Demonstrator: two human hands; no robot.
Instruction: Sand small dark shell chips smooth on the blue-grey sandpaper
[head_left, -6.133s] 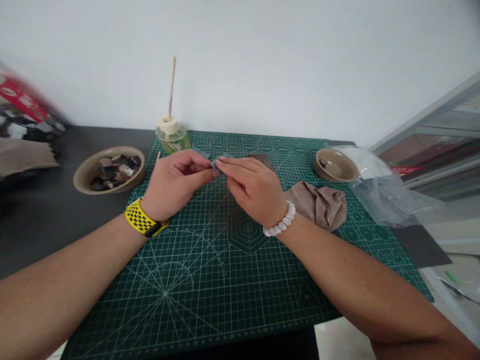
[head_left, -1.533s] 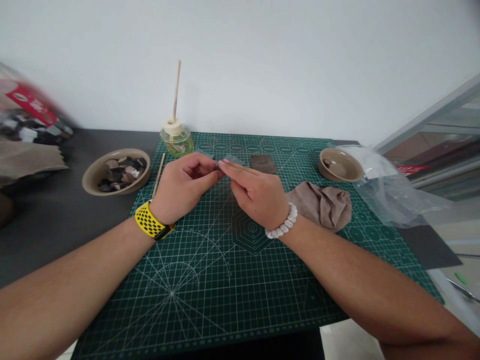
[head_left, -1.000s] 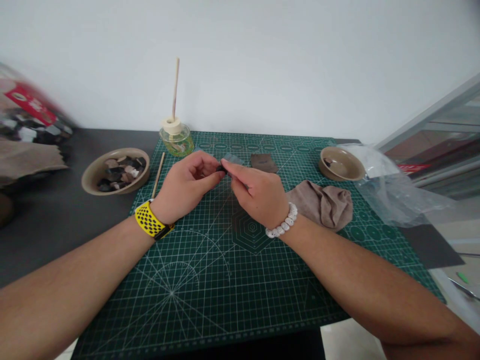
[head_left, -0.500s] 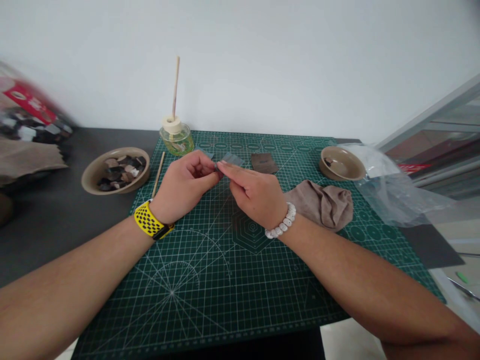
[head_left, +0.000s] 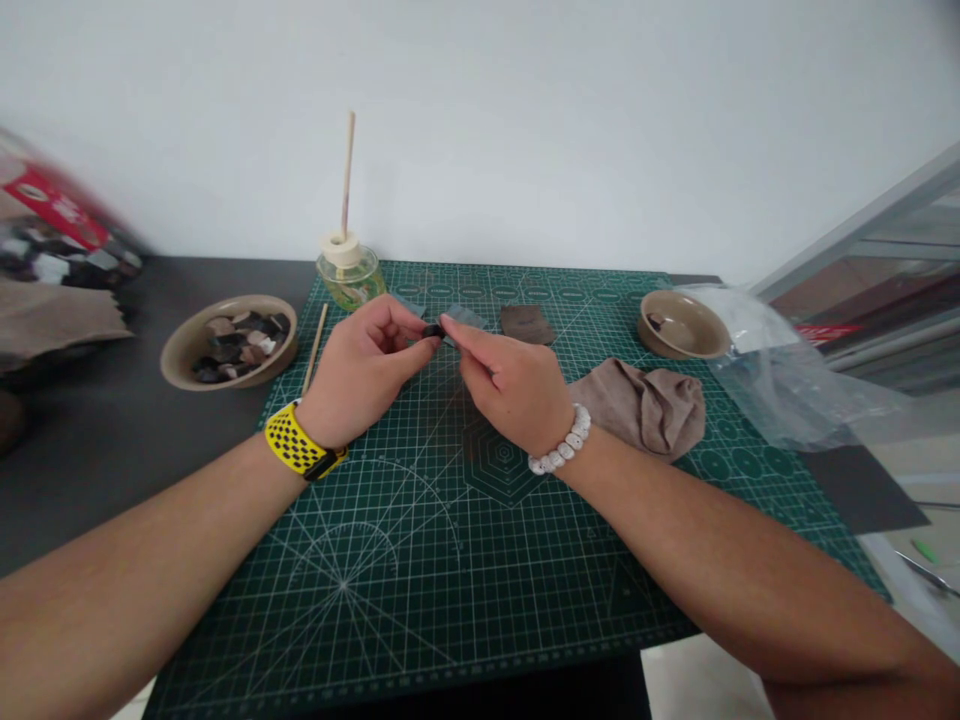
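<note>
A small dark piece point(head_left: 433, 331) is pinched between the thumb and forefinger of my left hand point(head_left: 360, 370). My right hand point(head_left: 517, 390) meets it from the other side, its thumb and forefinger pressed together at the piece's right end. Both hands are raised over a green cutting mat point(head_left: 390, 620). Just behind the fingertips lie a grey-blue sheet point(head_left: 466, 317) and part of another one. A brown square of sheet material point(head_left: 526, 325) rests to their right. Near my right wrist is a crumpled brown cloth point(head_left: 652, 408).
At left stands a brown bowl point(head_left: 176, 358) of dark and tan chunks. A smaller bowl point(head_left: 709, 338) at right holds a little dark piece. A glass bottle point(head_left: 351, 275) with a stick and a thin wooden rod point(head_left: 316, 348) are at back left. Clear plastic point(head_left: 802, 385) lies right.
The dark piece has turned in my fingertips and shows more of its surface. My right fingertips have shifted slightly up along it. Things on the mat stay where they were.
</note>
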